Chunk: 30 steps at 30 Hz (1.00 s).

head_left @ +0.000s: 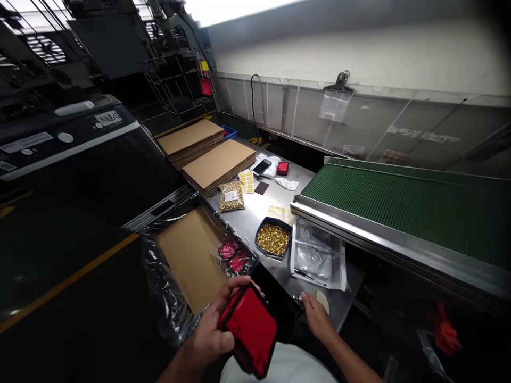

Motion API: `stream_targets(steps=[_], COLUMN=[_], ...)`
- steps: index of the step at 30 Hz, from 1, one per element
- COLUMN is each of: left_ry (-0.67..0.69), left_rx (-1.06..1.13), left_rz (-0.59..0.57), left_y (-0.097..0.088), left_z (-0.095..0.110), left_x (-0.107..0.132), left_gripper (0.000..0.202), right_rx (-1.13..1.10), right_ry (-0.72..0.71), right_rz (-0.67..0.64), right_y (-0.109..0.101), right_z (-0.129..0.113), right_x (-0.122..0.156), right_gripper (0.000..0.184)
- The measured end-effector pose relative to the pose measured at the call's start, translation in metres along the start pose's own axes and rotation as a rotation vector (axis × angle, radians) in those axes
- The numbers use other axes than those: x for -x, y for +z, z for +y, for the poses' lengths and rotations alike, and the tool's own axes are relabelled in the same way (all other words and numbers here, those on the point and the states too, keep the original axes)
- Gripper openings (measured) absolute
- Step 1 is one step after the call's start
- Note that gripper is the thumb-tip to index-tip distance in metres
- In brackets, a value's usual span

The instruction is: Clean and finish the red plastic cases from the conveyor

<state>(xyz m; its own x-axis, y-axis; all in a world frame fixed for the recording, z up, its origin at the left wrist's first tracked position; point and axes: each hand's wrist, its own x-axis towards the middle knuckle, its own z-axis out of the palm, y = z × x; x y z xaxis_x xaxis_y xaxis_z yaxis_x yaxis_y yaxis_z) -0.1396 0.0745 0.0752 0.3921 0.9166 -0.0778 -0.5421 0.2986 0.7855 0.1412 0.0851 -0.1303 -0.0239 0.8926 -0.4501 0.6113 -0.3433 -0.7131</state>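
My left hand (213,327) is wrapped around a red case with black edges (253,327), held tilted in front of my body. At the table's near edge, my right hand (315,314) has its thumb and fingers pinched together on a small shiny metal piece (296,298), whose exact kind is too small to tell. Beside that hand lies a pale rounded pad (322,301). Beyond it stands a blue tray (256,243) full of small gold-coloured metal parts (273,238). A white tray (340,276) with clear plastic bags (313,250) sits to its right.
An open box lined with black plastic (154,287) holds cardboard and red cases in clear wrap (235,255). Behind are cardboard stacks (219,162), a bag of gold parts (231,197), a phone (262,167) and another red case (282,168). A green conveyor belt (391,207) borders the right.
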Motion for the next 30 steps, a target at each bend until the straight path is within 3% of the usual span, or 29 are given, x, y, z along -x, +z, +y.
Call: stream_targets(steps=[8,12,15,18,20,23,26,30], left_ry=[-0.083,-0.128,-0.204,-0.28,-0.327,-0.398,-0.459,-0.538], left_rx=[0.136,-0.007,-0.225,-0.371,-0.419,-0.417,-0.414,-0.418], left_rz=[0.103,0.167,0.209,0.381,0.487,0.543,0.572,0.586], left_y=[0.012,0.005,-0.015,-0.038,-0.049,-0.057,-0.058,-0.058], left_z=[0.006,0.001,-0.019,-0.054,-0.079,-0.107,-0.122,-0.127], left_x=[0.014,0.015,0.015,0.015,0.017,0.02,0.02,0.015], left_gripper=[0.091,0.094,0.091,0.075,0.072,0.076,0.079,0.076], right_rx=[0.33,0.449,0.49,0.486,0.47,0.424,0.322,0.095], right_ry=[-0.071,-0.114,-0.133,-0.137,-0.109,-0.043,-0.031,0.016], right_rz=[-0.058,-0.029,-0.031,-0.027,-0.001,0.01,-0.006,-0.008], right_y=[0.013,0.014,0.016,0.019,0.022,0.022,0.02,0.017], right_z=[0.025,0.026,0.021,0.016,0.015,0.016,0.017,0.006], right_x=[-0.04,-0.045,-0.043,-0.043,-0.042,-0.039,-0.037,-0.035], right_gripper=[0.029,0.033,0.03,0.029,0.032,0.032,0.029,0.025])
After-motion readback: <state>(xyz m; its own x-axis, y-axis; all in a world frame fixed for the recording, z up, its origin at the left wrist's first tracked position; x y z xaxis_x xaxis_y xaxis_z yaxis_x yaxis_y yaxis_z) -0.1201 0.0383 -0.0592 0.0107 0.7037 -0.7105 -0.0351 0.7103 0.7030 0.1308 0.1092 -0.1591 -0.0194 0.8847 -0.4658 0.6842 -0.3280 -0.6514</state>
